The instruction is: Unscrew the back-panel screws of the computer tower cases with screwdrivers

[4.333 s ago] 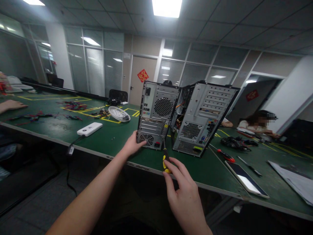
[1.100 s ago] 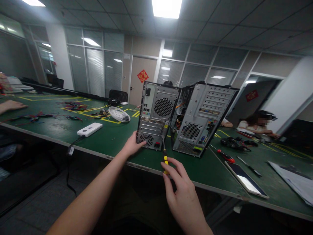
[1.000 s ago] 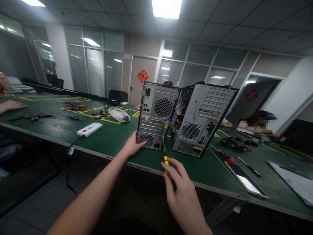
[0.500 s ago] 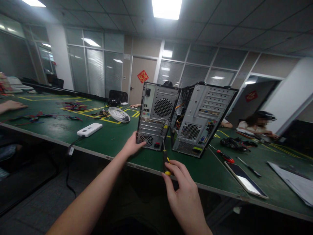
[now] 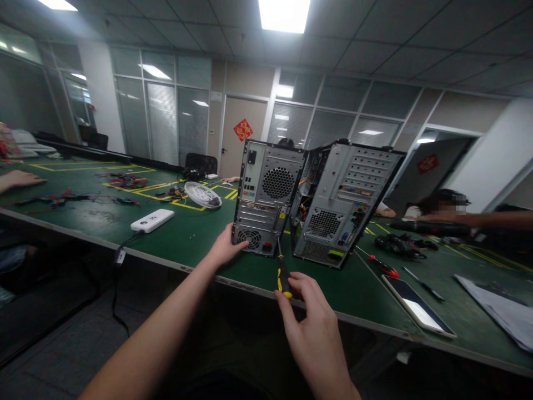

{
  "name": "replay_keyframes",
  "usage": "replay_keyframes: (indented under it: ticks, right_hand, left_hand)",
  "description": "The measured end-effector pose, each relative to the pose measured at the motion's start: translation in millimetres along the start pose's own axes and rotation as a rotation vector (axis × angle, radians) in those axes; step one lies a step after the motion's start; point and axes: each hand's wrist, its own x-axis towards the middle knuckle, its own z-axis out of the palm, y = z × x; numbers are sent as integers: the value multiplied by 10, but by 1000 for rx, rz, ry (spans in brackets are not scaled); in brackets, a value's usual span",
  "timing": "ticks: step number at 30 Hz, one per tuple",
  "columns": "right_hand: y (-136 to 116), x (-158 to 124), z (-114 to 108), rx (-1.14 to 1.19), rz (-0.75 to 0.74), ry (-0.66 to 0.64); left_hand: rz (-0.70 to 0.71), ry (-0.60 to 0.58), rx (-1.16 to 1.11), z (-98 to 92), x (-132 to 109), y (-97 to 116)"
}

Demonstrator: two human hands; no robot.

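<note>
Being pinched narrowly in right hand point(image 5: 312, 321): yellow-and-black screwdriver point(image 5: 282, 268), likely light, rigid, best held mid-handle; beyond that pinch, computer tower point(image 5: 265, 201), presumably heavy, being clasped low by half-curled left hand point(image 5: 225, 247).

Glass partitions point(image 5: 131, 111) and pale door point(image 5: 236, 160) beneath bright ceiling light point(image 5: 284, 14).
</note>
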Motion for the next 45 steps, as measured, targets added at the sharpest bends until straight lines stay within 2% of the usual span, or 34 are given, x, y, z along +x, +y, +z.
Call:
replay_keyframes:
  ticks: [6,19,45]
  right_hand:
    - [-24,16,-19,-14,-84,-27]
    - [-67,-18,-57,-19,-60,-92]
    - [-24,-15,-14,-7,-32,-24]
  left_hand:
    - [12,5,12,8,7,-19]
    - [7,1,8,7,6,-8]
    - [13,-1,2,14,14,-47]
